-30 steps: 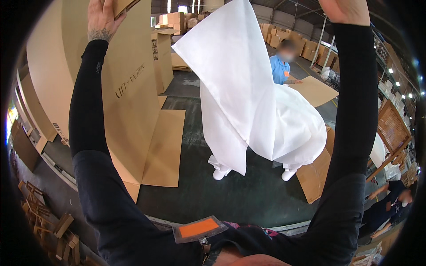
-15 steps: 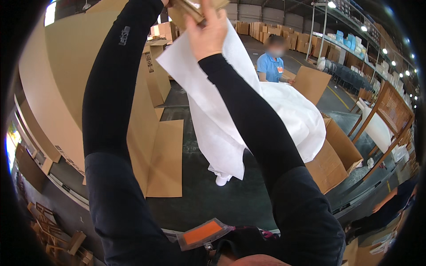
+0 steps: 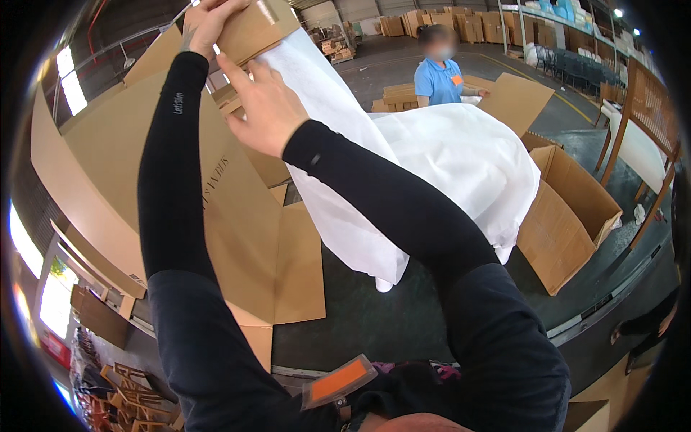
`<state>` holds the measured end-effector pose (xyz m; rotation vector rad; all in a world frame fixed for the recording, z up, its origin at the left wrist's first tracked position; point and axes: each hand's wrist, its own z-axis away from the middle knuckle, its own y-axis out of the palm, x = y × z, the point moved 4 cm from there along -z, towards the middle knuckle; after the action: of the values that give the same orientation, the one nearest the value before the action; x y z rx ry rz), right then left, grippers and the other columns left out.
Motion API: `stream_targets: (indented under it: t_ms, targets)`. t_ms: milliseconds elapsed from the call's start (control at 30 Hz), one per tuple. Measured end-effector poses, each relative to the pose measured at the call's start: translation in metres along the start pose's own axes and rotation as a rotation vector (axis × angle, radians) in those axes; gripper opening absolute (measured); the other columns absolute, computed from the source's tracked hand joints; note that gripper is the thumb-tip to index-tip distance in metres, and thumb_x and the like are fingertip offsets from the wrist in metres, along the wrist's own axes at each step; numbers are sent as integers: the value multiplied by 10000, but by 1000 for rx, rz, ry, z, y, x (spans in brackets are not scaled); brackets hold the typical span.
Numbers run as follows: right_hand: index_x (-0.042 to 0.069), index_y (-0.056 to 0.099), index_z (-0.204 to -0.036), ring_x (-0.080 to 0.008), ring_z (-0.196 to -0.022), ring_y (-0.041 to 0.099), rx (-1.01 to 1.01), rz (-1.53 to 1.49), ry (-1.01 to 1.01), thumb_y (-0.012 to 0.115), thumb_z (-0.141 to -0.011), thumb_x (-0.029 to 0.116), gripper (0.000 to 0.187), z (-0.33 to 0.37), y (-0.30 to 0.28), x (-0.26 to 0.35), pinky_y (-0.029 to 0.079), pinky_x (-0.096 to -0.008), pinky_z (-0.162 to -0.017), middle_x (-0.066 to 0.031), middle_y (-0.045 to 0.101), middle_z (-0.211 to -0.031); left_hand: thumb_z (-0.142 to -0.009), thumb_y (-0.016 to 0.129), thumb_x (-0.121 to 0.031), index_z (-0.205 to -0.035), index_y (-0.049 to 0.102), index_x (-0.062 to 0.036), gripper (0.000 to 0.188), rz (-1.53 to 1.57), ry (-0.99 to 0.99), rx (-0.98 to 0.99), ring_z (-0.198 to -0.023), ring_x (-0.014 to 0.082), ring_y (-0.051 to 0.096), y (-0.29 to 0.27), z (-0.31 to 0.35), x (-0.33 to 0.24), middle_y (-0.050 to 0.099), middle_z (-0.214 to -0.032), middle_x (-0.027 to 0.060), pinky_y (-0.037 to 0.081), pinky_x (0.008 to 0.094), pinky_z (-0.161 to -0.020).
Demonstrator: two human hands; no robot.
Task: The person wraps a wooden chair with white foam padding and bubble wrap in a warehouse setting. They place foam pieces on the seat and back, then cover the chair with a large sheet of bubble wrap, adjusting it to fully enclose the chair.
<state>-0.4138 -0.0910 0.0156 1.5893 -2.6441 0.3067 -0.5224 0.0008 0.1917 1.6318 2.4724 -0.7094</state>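
High in front of me, my left hand (image 3: 209, 27) grips the edge of a folded cardboard piece (image 3: 258, 30), its fingers curled over the top. Just below it, my right hand (image 3: 268, 109) is open, with fingers spread close to the cardboard's lower edge; whether the fingertips touch is unclear. A white sheet (image 3: 453, 155) drapes over a bulky item, running from under the cardboard piece down to the right. Only a small white-covered foot (image 3: 384, 284) shows beneath it. Left of the sheet stands a large cardboard box (image 3: 108, 155) with a flap (image 3: 301, 263) folded out low.
Beyond the sheet, a person in a blue shirt (image 3: 437, 83) handles a cardboard panel (image 3: 518, 104). An open cardboard box (image 3: 558, 230) sits at right, near a wooden chair (image 3: 651, 108) with a white seat. Stacked cartons (image 3: 497, 32) line the back; wooden chairs (image 3: 126, 389) stand lower left.
My view has swung so the scene sits differently. Both hands and the cardboard piece have shifted left; my right hand has come off the cardboard piece, fingers now spread.
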Motion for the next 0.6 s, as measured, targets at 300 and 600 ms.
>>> stream_targets:
  t_ms: [300,600]
  targets:
    - [110,399,-1463,-313,-820,678,442,-460,174,645,-866,172,649,184,-123,-23,523,-410,-740,-132,663,-878,-755,840,-430,-942,741,-39,445,42,-115,-209,-825,86,610,14,13,32,687,-891,19,477,233,-802]
    - [19,603,-1279,-147,-834,704,685,-752,856,664,-902,120,395,406,-146,2,547,-278,-777,-104,729,-928,-826,676,-592,-1021,707,30,652,-465,-134,-39,-869,131,601,12,13,-10,678,-918,65,460,271,-838]
